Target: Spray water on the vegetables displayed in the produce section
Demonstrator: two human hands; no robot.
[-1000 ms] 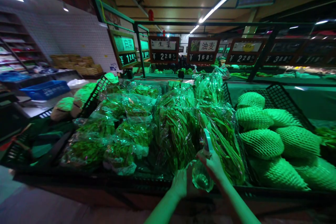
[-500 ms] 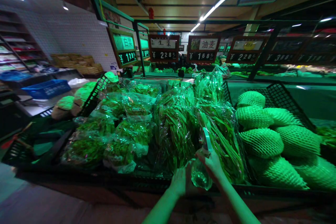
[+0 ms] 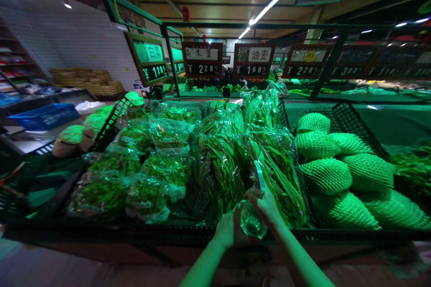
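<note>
A clear spray bottle [image 3: 252, 222] with a pale spray head [image 3: 259, 176] is held tilted over the front of the vegetable display. My right hand [image 3: 262, 204] is closed around its neck, just under the head. From the other side, my left hand [image 3: 226, 229] grips the bottle's body; its fingertips are partly hidden. Beyond the bottle lie long leafy greens [image 3: 278, 179] in clear plastic bags, and another bagged bunch of long greens [image 3: 218, 166] is to their left. No spray can be made out.
Bagged leafy vegetables [image 3: 148, 195] fill the left of the display. Foam-netted produce [image 3: 326, 175] is piled on the right beside a black crate [image 3: 358, 121]. Price signs [image 3: 254, 62] hang from a rail behind. A blue basket [image 3: 47, 116] stands at far left.
The view has turned slightly right, so the display and signs sit further left. Both hands keep their hold on the spray bottle over the same greens.
</note>
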